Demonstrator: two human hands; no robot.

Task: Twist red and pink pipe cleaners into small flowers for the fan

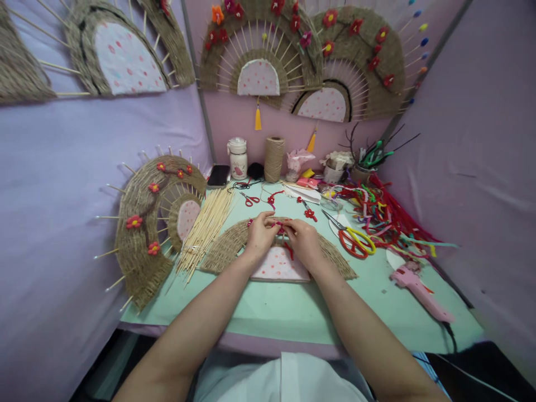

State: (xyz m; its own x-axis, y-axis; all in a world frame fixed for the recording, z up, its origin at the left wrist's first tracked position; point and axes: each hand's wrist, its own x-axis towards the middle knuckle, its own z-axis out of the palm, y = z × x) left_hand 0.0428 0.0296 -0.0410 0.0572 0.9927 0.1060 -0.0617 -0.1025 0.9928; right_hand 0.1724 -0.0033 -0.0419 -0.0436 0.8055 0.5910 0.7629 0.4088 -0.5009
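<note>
In front of me on the table lies a half-round twine-woven fan (228, 245) with a white, red-dotted centre panel (276, 267). Above its upper middle, my left hand (262, 239) and my right hand (304, 237) meet with fingertips pinched. Between them is a small magenta-red fuzzy piece (278, 225), like pipe cleaner; its exact shape is partly covered by the fingers. A red pipe-cleaner strand (288, 250) hangs over the panel beside my right hand. Beyond the fan lie a red pipe-cleaner flower (310, 214) and small red-handled scissors (250, 200).
Thin wooden sticks (209, 226) lie left, beside a flowered twine fan (144, 223). Right are large scissors (355, 241), tangled pipe cleaners (389, 215) and a pink glue gun (422, 293). A twine spool (274, 160), white bottle (238, 159) and phone (218, 176) stand or lie behind.
</note>
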